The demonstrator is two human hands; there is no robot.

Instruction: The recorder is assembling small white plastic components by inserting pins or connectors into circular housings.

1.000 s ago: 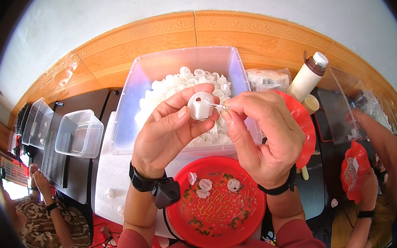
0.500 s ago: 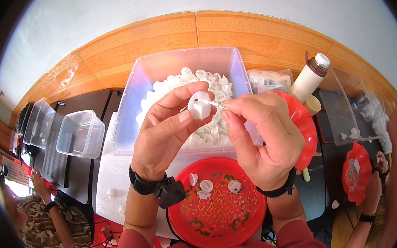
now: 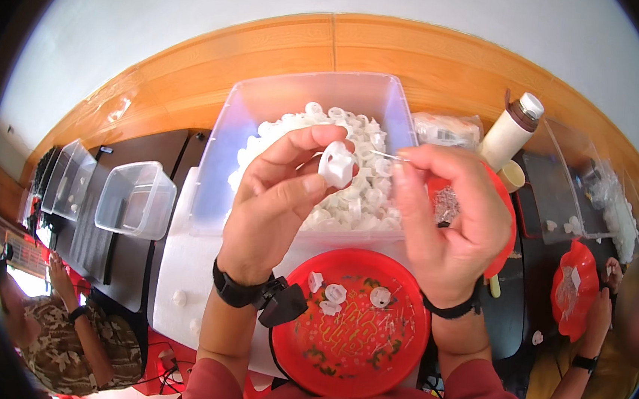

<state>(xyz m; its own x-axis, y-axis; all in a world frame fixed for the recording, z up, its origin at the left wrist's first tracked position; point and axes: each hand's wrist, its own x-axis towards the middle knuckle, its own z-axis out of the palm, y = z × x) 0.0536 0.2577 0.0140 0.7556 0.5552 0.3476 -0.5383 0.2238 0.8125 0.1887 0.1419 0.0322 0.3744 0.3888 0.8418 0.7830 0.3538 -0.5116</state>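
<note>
pinching white cap [image 3: 336, 164] and thin pin [image 3: 390, 156], both hands.

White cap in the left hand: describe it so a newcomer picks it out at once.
Start at the big clear bin of white plastic caps at table centre. Just in front of it, the left hand pinches one white cap between thumb and fingers, with a thin metal pin from the right hand pointing at it. It alone is lifted off the pile.
</note>
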